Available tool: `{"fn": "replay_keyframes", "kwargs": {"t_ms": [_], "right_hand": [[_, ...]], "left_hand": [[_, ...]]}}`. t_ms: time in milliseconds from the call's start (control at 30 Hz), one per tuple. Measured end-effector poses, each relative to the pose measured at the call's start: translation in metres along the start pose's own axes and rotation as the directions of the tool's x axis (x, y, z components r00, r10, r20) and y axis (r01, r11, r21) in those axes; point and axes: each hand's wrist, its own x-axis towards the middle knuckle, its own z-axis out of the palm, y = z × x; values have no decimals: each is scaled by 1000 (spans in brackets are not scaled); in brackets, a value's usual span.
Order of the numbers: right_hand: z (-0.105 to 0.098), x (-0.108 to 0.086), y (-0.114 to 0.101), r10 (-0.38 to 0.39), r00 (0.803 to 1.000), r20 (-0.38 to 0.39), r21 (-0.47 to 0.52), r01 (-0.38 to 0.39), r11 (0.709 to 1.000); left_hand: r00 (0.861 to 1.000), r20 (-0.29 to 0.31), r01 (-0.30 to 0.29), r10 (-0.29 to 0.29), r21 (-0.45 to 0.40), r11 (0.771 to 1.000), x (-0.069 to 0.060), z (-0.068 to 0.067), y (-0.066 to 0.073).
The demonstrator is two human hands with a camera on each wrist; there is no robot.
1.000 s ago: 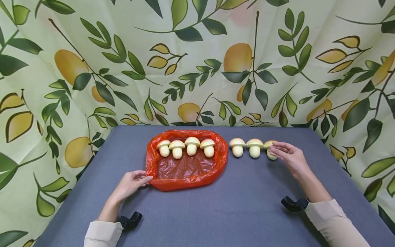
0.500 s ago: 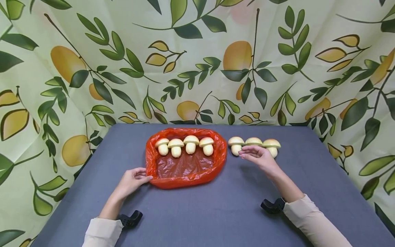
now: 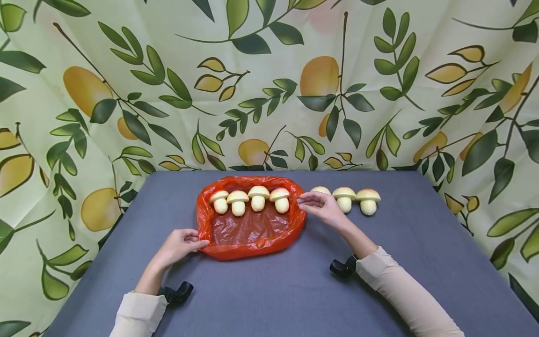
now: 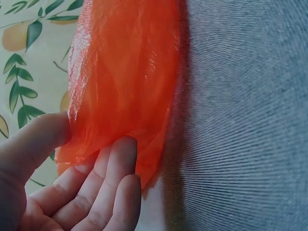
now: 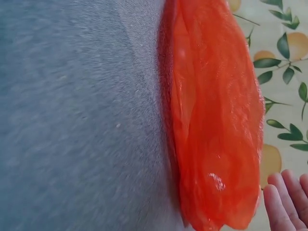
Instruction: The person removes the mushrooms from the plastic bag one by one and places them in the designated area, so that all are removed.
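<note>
A red plastic bag [image 3: 240, 253] with a rolled-out rim lies on the table, and several pale mushroom-shaped pieces [image 3: 258, 198] sit in a row along its far inner side. My left hand [image 3: 178, 246] pinches the bag's near left corner; in the left wrist view the thumb and fingers of this hand [image 4: 86, 187] lie on either side of the orange-red plastic [image 4: 125, 72]. Over at the bag's right rim, my right hand [image 3: 323, 208] hovers with fingers extended and holds nothing. The right wrist view has its fingers [image 5: 285, 204] beside the bag's side [image 5: 216, 115].
Three more mushroom-shaped pieces [image 3: 368, 202] stand in a row right of the bag, the nearest partly behind my right hand. A grey cloth [image 3: 261, 299] covers the table. Behind it hangs a leaf-and-fruit patterned curtain [image 3: 269, 112].
My right hand has moved left, from the rightmost mushroom-shaped piece to the bag's right rim. My left hand has stayed at the bag's corner.
</note>
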Motion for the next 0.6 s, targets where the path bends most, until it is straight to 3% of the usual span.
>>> {"fn": "replay_keyframes", "kwargs": {"t_ms": [267,600], "right_hand": [[19,18,-3,-30,999,17,-41,30,999],[34,39,-3,-49,998,-36,-123,44,991]], "left_hand": [[1000,-8,2,-2,5,1000,0,-1,-3],[1000,17,-16,16,-14,1000,1,2,-4]]}}
